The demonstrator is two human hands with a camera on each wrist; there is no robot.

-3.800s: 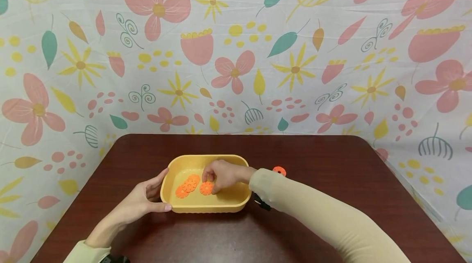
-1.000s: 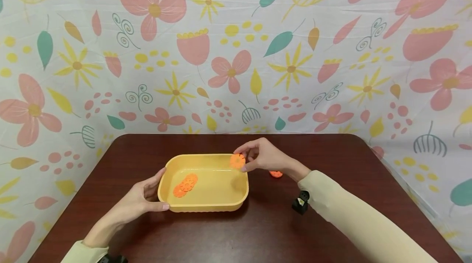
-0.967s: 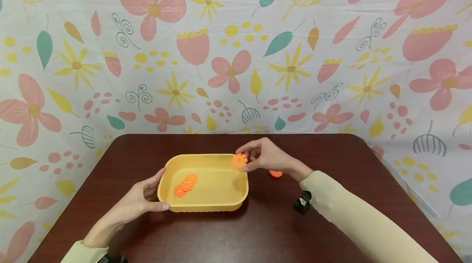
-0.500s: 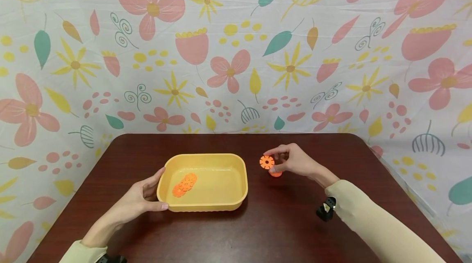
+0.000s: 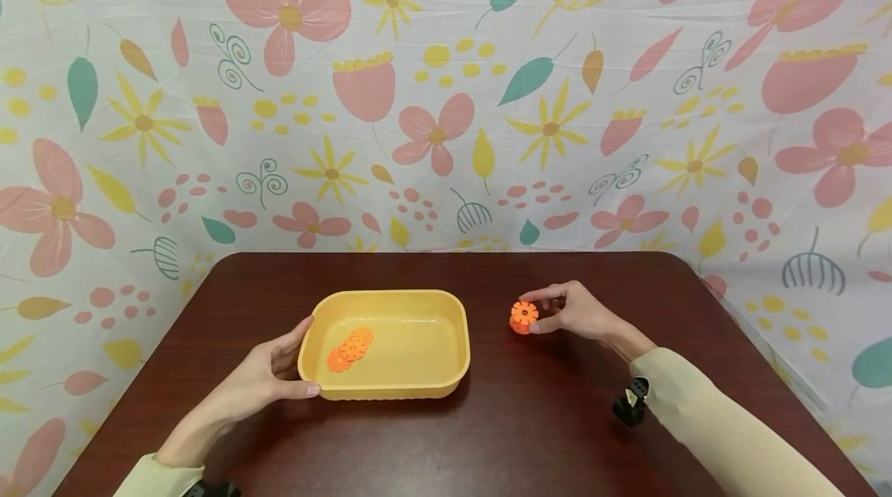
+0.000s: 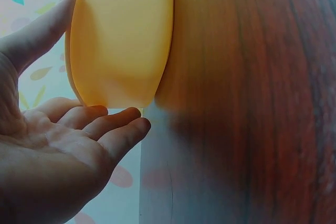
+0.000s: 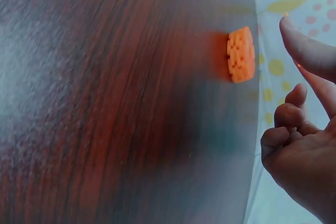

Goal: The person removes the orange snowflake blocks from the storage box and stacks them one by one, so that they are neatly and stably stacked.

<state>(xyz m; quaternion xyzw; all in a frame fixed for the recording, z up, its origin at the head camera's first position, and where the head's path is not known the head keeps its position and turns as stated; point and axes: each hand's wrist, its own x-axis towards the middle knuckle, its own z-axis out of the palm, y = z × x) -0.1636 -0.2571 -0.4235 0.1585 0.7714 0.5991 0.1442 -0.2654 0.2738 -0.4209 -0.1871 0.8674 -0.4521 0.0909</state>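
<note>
At the left end of a yellow tray (image 5: 390, 391), my left hand (image 5: 254, 381) grips the wall, thumb at the front corner and fingers along the side. The left wrist view shows fingertips (image 6: 134, 114) against the tray's end. Inside lie a few overlapping orange notched discs (image 5: 354, 346). My right hand (image 5: 581, 313) pinches one orange notched disc (image 5: 525, 312) by its edge, above a small stack of like discs (image 7: 241, 56) on the table. The held disc partly covers that stack in the head view; the right wrist view barely shows it behind the thumb.
The dark brown table (image 5: 488, 443) reaches back to a floral cloth (image 5: 446, 94) hanging behind it. The stack stands right of the tray, with bare tabletop between them. A black device (image 5: 630, 402) sits on the right wrist.
My right hand has taken a disc out of the tray and carried it right, over the rim, to above the stack. My left hand has stayed on the tray.
</note>
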